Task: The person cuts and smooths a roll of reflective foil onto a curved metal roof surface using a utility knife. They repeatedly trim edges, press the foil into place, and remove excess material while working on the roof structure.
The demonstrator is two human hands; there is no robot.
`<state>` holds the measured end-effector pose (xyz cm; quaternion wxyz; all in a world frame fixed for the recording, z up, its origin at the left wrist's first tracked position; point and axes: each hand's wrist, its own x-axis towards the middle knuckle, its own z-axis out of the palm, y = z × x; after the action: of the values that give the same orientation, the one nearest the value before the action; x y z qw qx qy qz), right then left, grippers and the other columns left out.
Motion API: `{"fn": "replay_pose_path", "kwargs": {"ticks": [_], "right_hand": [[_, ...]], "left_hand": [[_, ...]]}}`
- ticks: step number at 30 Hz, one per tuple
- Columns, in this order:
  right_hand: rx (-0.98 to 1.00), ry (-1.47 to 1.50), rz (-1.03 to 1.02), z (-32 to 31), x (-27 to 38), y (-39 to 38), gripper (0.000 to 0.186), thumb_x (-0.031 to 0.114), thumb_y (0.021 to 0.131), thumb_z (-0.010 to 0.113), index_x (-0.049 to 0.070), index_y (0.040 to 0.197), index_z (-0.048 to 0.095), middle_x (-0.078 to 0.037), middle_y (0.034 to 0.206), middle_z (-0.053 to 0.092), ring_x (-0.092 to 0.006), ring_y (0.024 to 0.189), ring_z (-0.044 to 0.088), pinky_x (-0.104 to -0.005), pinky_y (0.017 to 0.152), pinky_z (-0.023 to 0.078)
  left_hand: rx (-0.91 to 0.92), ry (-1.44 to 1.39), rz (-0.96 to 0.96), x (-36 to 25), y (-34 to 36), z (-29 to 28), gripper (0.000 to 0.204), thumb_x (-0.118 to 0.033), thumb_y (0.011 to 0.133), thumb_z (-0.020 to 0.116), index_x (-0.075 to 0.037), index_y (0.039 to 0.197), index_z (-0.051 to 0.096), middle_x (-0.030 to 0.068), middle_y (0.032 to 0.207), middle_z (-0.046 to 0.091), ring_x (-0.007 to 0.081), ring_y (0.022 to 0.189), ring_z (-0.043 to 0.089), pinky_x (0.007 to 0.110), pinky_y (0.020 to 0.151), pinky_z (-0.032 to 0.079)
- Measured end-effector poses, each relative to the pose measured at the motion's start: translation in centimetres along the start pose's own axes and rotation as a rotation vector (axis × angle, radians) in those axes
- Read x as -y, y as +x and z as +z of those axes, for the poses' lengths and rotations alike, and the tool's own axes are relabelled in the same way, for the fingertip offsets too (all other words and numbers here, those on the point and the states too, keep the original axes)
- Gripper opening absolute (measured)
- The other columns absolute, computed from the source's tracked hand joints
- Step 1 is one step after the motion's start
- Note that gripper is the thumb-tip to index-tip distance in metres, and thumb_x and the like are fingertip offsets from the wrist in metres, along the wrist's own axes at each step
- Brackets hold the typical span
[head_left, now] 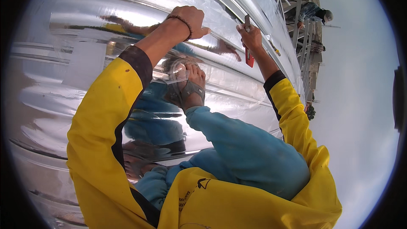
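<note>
Silver sheeting (91,10): glossy, ridged, spread from far left across centre and up toward upper right, under both hands; mirror-like reflections of person and clothing in it. Lower left of centre: one foot (135,165), partly covered by blue trouser leg (254,148).

Left hand (191,20): over sheeting at upper centre, back of hand up, dark bracelet (181,24) at wrist. Fingers bent, thumb pointing right; fingertips hidden, so cannot tell whether they are clamped on the sheeting. Just below: other foot, in grey sandal (194,90).

Right hand (252,38): right of left hand, apart from it, fingers clamped on red-and-grey tool (249,59), red end downward. Small yellow-and-dark item (275,49) near right wrist.

Far right: metal framework (297,21); co-worker in grey cap (311,12) bent over it; second co-worker (316,46) just below.
</note>
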<state>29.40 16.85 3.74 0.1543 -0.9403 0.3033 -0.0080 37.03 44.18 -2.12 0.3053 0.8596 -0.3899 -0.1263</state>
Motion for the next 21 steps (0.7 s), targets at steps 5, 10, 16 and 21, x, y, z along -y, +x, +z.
{"fn": "replay_pose_path", "kwargs": {"ticks": [5,10,16,21], "right_hand": [[-0.024,-0.116,0.047,0.3,0.4,4.5,0.026,0.032,0.094,0.066,0.012,0.107,0.077,-0.004,0.079,0.075,-0.0107,0.054,0.064,-0.03,0.048,0.052],[-0.191,-0.126,-0.464,0.8,5.3,-0.5,0.035,0.022,0.094,0.067,0.006,0.125,0.063,-0.016,0.088,0.072,-0.0279,0.075,0.069,-0.0393,0.072,0.054],[0.127,-0.119,-0.645,0.8,8.4,-6.7,0.027,0.023,0.096,0.066,0.005,0.115,0.066,-0.016,0.091,0.071,-0.0274,0.074,0.066,-0.0373,0.071,0.052],[0.163,-0.107,-0.8,2.2,7.7,-7.3,0.025,0.026,0.098,0.063,0.005,0.108,0.071,-0.014,0.096,0.07,-0.0315,0.085,0.067,-0.0394,0.079,0.054]], "left_hand": [[0.104,0.176,-0.235,3.8,-2.5,-4.3,0.073,-0.073,0.09,0.049,-0.008,0.103,0.079,0.0171,0.104,0.076,0.0317,0.101,0.074,0.046,0.088,0.057],[0.051,0.298,-0.524,11.0,-7.4,-10.2,0.082,-0.074,0.093,0.037,-0.004,0.091,0.079,0.0183,0.09,0.075,0.031,0.095,0.072,0.047,0.1,0.044],[-0.189,0.04,-0.775,20.6,-14.0,-16.6,0.063,-0.064,0.094,0.05,-0.008,0.1,0.079,0.0111,0.089,0.076,0.0254,0.088,0.072,0.038,0.085,0.053],[-0.47,-0.734,-0.601,26.0,-15.4,-13.7,0.059,-0.057,0.099,0.053,-0.005,0.122,0.072,0.0113,0.112,0.074,0.0253,0.1,0.07,0.038,0.1,0.051]]}}
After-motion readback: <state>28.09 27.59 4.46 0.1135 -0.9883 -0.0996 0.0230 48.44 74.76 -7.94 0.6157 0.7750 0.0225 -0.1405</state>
